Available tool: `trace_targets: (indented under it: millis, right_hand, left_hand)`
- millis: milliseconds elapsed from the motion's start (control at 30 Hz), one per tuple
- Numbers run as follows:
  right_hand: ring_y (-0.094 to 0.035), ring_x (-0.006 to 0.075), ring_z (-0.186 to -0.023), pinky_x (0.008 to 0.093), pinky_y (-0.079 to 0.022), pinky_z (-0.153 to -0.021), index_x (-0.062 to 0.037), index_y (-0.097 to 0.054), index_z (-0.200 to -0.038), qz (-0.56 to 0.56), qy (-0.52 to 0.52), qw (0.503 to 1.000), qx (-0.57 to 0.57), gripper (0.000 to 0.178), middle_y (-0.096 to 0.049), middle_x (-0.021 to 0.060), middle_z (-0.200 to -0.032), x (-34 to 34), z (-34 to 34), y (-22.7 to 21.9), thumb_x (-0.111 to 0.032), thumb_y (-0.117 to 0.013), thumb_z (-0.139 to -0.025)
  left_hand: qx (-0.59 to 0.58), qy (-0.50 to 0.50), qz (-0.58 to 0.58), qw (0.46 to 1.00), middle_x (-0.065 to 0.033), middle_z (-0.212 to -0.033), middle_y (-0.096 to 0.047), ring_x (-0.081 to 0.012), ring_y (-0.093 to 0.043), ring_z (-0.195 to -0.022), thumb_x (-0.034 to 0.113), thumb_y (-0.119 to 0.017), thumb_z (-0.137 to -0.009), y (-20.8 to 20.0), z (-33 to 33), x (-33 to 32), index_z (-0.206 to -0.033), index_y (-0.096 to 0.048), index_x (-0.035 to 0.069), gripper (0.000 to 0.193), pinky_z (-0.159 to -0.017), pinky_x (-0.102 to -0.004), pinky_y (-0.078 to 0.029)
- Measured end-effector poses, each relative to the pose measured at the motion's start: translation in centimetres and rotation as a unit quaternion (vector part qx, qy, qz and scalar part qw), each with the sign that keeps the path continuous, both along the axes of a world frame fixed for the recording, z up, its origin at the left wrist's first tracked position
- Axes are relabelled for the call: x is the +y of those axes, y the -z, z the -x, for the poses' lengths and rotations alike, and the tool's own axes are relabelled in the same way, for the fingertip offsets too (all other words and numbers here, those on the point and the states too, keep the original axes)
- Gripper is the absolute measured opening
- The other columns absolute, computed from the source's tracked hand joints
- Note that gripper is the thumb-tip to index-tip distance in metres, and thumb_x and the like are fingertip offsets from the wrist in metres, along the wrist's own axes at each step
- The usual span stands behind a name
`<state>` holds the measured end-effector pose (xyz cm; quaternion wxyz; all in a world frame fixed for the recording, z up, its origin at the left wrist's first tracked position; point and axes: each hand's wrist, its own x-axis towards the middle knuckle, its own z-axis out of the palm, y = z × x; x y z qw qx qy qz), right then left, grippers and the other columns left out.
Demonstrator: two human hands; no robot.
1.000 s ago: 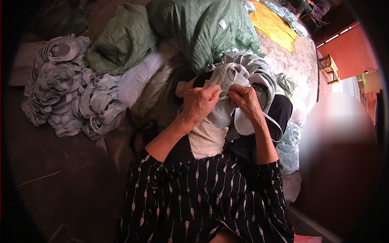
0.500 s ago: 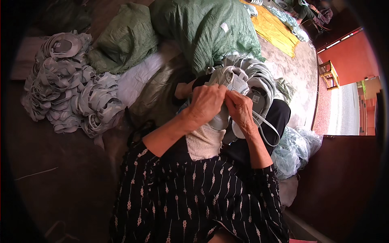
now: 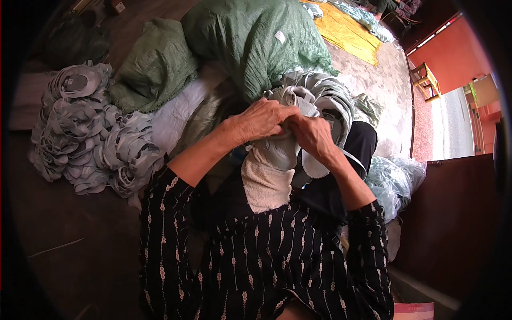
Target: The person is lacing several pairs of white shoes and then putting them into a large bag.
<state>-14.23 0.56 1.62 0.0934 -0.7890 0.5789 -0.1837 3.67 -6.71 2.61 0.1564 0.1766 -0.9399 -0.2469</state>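
I hold a pale grey shoe upper [image 3: 282, 152] on my lap, at twelve o'clock from my waist, atop a cream towel [image 3: 264, 186]. My left hand [image 3: 261, 120] and right hand [image 3: 314, 136] pinch its top edge together; I'd keep fingertips close and pull evenly. Since a moment ago my hands have drawn nearer. A finished heap [image 3: 88, 133] lies at ten o'clock.
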Motion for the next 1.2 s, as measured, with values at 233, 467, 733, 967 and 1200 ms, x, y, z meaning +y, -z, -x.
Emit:
trace_targets:
  millis: [233, 467, 733, 967, 1200]
  right_hand:
    - [-0.057, 0.0093, -0.062, 0.0234, -0.049, -0.055, -0.0059, -0.060, -0.108, 0.191, 0.283, 0.940, 0.015, 0.025, -0.056, -0.0002, -0.071, 4.2, 24.9, -9.5, -0.013, -0.050, -0.086]
    - [-0.057, 0.0097, -0.056, 0.0194, -0.045, -0.050, -0.0023, -0.064, -0.094, 0.311, 0.543, 0.731, -0.274, 0.021, -0.064, 0.0069, -0.072, 16.0, 42.2, -14.0, -0.021, -0.065, -0.085]
    - [-0.038, 0.0014, -0.055, 0.0133, -0.035, -0.047, 0.0049, -0.047, -0.124, 0.141, 0.237, 0.773, -0.572, 0.036, -0.054, 0.0049, -0.087, 17.1, 44.4, -20.3, -0.012, -0.052, -0.093]
    - [-0.036, 0.0018, -0.054, 0.0150, -0.031, -0.047, 0.0032, -0.042, -0.128, 0.091, 0.145, 0.754, -0.635, 0.038, -0.051, 0.0020, -0.086, 15.6, 39.9, -23.2, -0.003, -0.049, -0.091]
    - [-0.060, 0.0222, -0.098, 0.0277, -0.053, -0.082, 0.0083, -0.046, -0.122, 0.128, 0.198, 0.608, -0.758, 0.032, -0.052, 0.0210, -0.124, 12.1, 36.4, -16.9, 0.002, -0.046, -0.090]
  left_hand:
    - [0.011, -0.013, -0.008, 1.000, -0.0087, -0.096, -0.060, -0.0289, -0.053, -0.089, 0.015, -0.069, -0.071, 0.7, -1.0, 0.6, -0.123, -0.048, 0.008, 0.056, -0.080, -0.0398, -0.043]
    - [0.055, -0.004, -0.040, 0.998, -0.0132, -0.090, -0.062, -0.0324, -0.057, -0.085, 0.014, -0.064, -0.077, 0.9, 0.0, 0.2, -0.115, -0.051, 0.007, 0.040, -0.077, -0.0420, -0.046]
    - [0.057, -0.050, 0.074, 0.994, -0.0098, -0.080, -0.060, -0.0274, -0.058, -0.075, 0.010, -0.059, -0.079, 0.6, 0.1, 1.1, -0.106, -0.054, 0.007, 0.028, -0.067, -0.0389, -0.048]
    - [0.112, -0.079, 0.211, 0.968, -0.0058, -0.075, -0.050, -0.0213, -0.055, -0.067, 0.003, -0.064, -0.070, 0.9, -0.8, 2.6, -0.087, -0.055, 0.006, 0.020, -0.058, -0.0313, -0.047]
    - [0.040, -0.051, 0.281, 0.957, -0.0056, -0.072, -0.049, -0.0197, -0.057, -0.065, 0.003, -0.059, -0.073, 0.5, 0.8, 2.4, -0.078, -0.051, 0.004, 0.010, -0.056, -0.0306, -0.046]
